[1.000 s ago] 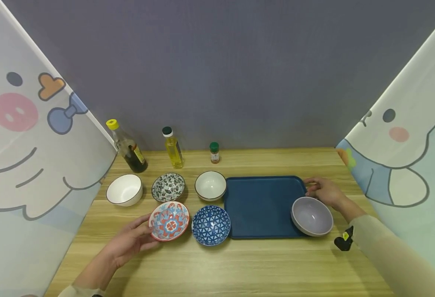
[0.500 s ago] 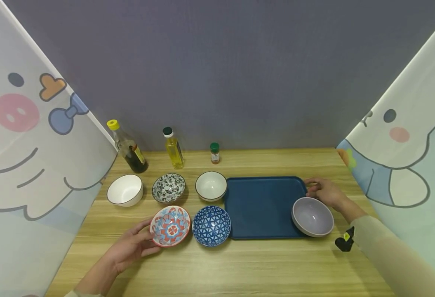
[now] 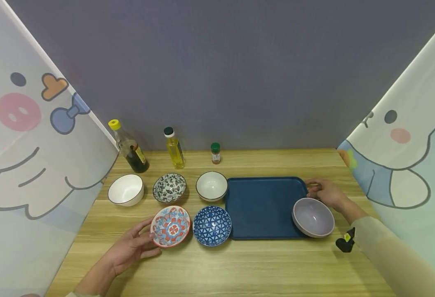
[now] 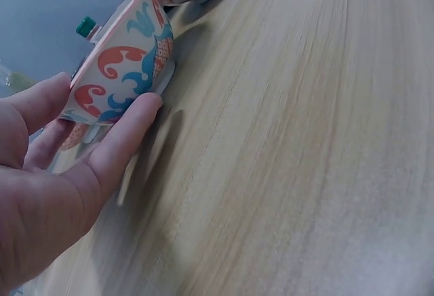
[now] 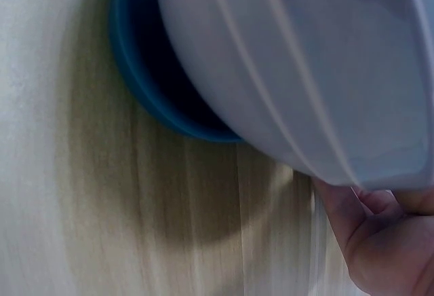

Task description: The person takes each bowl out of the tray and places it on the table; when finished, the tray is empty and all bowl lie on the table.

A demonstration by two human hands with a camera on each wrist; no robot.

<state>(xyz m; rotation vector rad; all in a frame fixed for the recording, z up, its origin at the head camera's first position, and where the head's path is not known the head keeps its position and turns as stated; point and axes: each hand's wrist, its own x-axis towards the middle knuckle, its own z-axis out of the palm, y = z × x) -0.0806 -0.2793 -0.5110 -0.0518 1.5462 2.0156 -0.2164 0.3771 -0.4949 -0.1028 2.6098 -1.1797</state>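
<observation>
In the head view my left hand holds the near-left bowl, patterned in red, blue and white. The left wrist view shows a fingertip at that bowl's rim and another finger stretched along its lower side by the foot. My right hand is at the right edge of a dark blue tray. A lavender bowl sits over the tray's near right corner, just in front of that hand. Behind the lavender bowl, the right fingertips are hidden in the right wrist view.
A blue triangle-patterned bowl stands between the held bowl and the tray. Behind are a white bowl, a black-floral bowl and a dark-rimmed white bowl. A dark sauce bottle, oil bottle and green-capped jar line the back.
The patterned bowl in my left hand has come slightly toward me since a second ago, its tilt changing a little, then stayed put. My right hand and the lavender bowl look unchanged.
</observation>
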